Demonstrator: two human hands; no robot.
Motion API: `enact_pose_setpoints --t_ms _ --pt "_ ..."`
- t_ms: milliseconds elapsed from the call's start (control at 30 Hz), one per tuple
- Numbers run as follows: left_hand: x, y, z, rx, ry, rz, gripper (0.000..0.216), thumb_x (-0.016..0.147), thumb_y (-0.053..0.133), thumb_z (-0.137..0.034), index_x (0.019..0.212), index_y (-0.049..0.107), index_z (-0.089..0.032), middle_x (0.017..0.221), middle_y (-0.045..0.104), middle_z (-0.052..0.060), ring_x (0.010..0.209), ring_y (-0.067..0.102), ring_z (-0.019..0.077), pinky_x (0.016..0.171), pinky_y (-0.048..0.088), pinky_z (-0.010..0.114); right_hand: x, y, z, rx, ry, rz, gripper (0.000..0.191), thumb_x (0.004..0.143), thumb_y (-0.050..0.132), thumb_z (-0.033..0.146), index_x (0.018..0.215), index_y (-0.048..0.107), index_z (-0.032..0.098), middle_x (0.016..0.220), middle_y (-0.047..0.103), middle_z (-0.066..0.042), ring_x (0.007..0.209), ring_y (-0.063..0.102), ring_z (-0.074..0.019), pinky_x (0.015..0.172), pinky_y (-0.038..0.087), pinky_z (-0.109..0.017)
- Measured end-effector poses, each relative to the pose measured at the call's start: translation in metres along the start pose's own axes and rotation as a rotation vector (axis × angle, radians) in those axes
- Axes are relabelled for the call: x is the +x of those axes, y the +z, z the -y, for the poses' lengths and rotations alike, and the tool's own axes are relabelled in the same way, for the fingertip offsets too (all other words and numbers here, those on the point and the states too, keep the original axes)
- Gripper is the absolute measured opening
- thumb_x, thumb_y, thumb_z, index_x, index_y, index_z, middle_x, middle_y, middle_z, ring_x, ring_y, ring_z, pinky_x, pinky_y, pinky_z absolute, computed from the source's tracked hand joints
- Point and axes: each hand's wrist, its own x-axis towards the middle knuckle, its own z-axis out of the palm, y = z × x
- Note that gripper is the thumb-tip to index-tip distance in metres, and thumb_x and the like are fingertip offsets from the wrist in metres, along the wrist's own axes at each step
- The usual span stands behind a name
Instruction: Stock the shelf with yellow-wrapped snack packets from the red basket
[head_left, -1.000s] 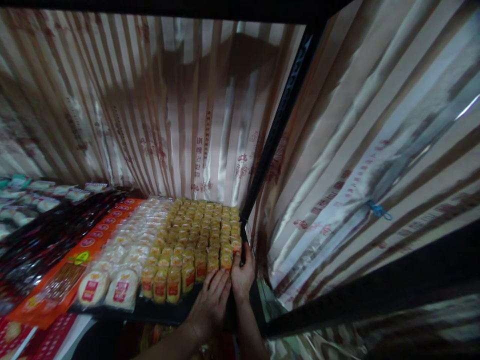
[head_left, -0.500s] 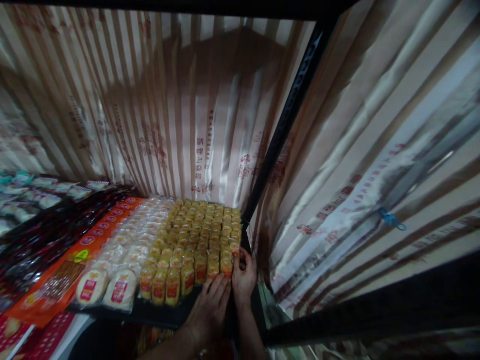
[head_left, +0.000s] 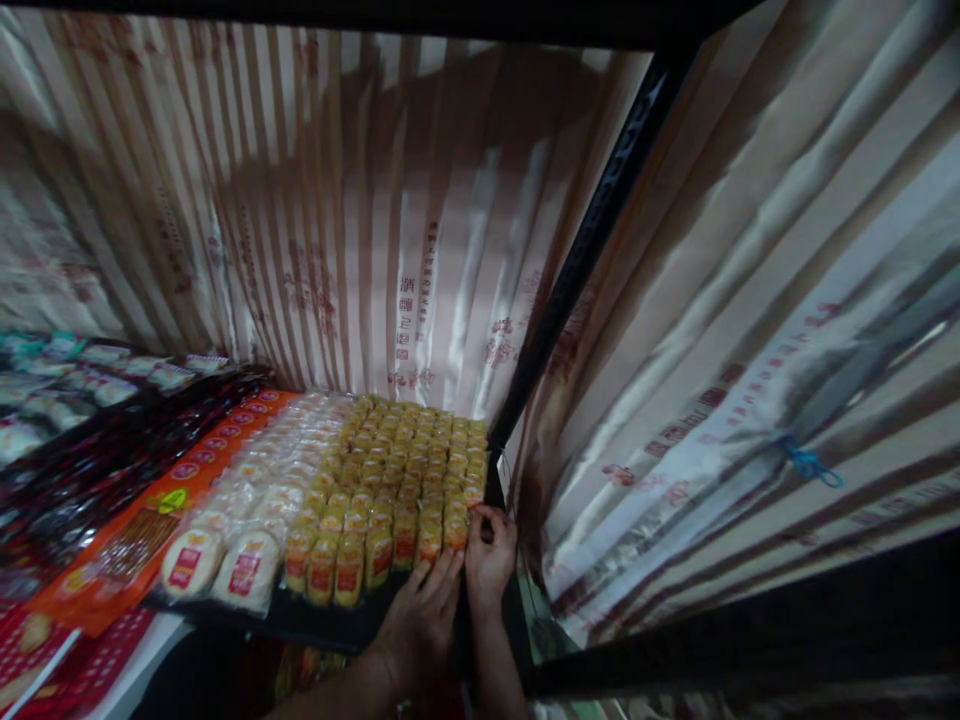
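Nudging forward, the left hand (head_left: pixel 420 620) lies open beside the yellow packets (head_left: pixel 405 480); the corner packet (head_left: pixel 456 530) is now pinched by the right hand (head_left: pixel 489 555).

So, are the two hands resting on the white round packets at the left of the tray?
No, the left hand and right hand are at the yellow packets, by the tray's right corner.
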Motion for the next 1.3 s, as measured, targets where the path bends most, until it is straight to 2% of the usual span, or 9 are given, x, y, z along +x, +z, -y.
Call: enact_pose_setpoints --t_ms 167,367,600,833,1000,1067,1133,1233,1300 --pt "0.000 0.001 0.001 -0.003 0.007 0.013 0.048 0.092 0.034 -0.033 0.134 0.045 -0.011 0.140 0.046 0.009 0.128 0.040 0.0228 0.104 0.028 0.035 0.000 0.001 -0.001 -0.039 -0.008 -0.014 0.029 0.080 0.051 0.044 0.076 0.064 0.019 0.084 0.059 -0.007 0.084 0.054 -0.0203 0.073 0.046 -0.034" --pt "0.001 0.002 0.002 0.039 0.040 -0.051 0.047 0.093 0.032 -0.037 0.128 0.051 -0.012 0.134 0.053 0.008 0.125 0.043 0.0237 0.104 0.025 0.037 -0.001 -0.001 -0.004 0.004 0.046 -0.001 0.025 0.077 0.052 0.042 0.078 0.062 0.019 0.087 0.059 -0.008 0.080 0.055 -0.0203 0.069 0.047 -0.033" --pt "0.002 0.003 0.004 0.050 0.105 -0.032 0.046 0.094 0.029 -0.034 0.125 0.053 -0.012 0.133 0.054 0.009 0.123 0.046 0.0235 0.102 0.029 0.037 0.001 -0.008 0.006 0.029 0.011 -0.037 0.023 0.077 0.047 0.037 0.080 0.061 0.019 0.086 0.062 -0.009 0.084 0.056 -0.0217 0.073 0.045 -0.034" --pt "-0.001 0.013 0.001 0.015 0.107 -0.078 0.042 0.094 0.029 -0.030 0.121 0.056 -0.013 0.131 0.055 0.010 0.125 0.046 0.0227 0.103 0.032 0.037 0.000 -0.010 0.004 0.100 0.149 -0.075 0.033 0.078 0.043 0.042 0.090 0.060 0.016 0.092 0.062 -0.010 0.090 0.056 -0.0229 0.080 0.044 -0.037" --pt "-0.005 0.015 -0.002 0.030 0.073 -0.190 0.034 0.093 0.034 -0.023 0.115 0.059 -0.015 0.131 0.055 0.008 0.125 0.045 0.0209 0.104 0.032 0.036 -0.005 -0.021 0.032 0.178 0.125 -0.023 0.034 0.081 0.044 0.043 0.095 0.059 0.017 0.094 0.065 -0.009 0.089 0.058 -0.0210 0.079 0.045 -0.035" --pt "-0.004 0.009 0.000 0.045 0.073 -0.195 0.035 0.093 0.035 -0.023 0.119 0.056 -0.014 0.135 0.052 0.006 0.128 0.041 0.0203 0.106 0.030 0.035 -0.015 -0.028 0.051 0.195 0.112 0.010 0.033 0.081 0.045 0.044 0.093 0.060 0.017 0.093 0.065 -0.009 0.088 0.059 -0.0203 0.080 0.045 -0.034" --pt "-0.003 -0.002 0.001 0.032 0.082 -0.146 0.038 0.094 0.035 -0.026 0.126 0.051 -0.014 0.138 0.049 0.006 0.132 0.037 0.0200 0.107 0.028 0.034 -0.032 -0.037 0.067 0.210 0.134 0.056 0.032 0.081 0.047 0.044 0.091 0.061 0.017 0.092 0.066 -0.009 0.086 0.060 -0.0200 0.078 0.046 -0.033" --pt "-0.006 -0.018 -0.001 -0.055 0.071 -0.026 0.041 0.095 0.034 -0.025 0.134 0.043 -0.016 0.140 0.046 0.007 0.134 0.034 0.0185 0.107 0.028 0.034 -0.072 -0.056 0.082 0.242 0.206 0.145 0.032 0.081 0.048 0.045 0.089 0.062 0.017 0.089 0.067 -0.008 0.084 0.061 -0.0195 0.074 0.048 -0.031" --pt "-0.021 -0.025 -0.008 -0.158 -0.005 0.016 0.041 0.096 0.032 -0.024 0.135 0.041 -0.017 0.141 0.044 0.007 0.133 0.034 0.0162 0.106 0.031 0.032 -0.104 -0.072 0.084 0.253 0.234 0.184 0.032 0.082 0.048 0.046 0.087 0.062 0.017 0.087 0.067 -0.008 0.083 0.061 -0.0191 0.074 0.048 -0.030"
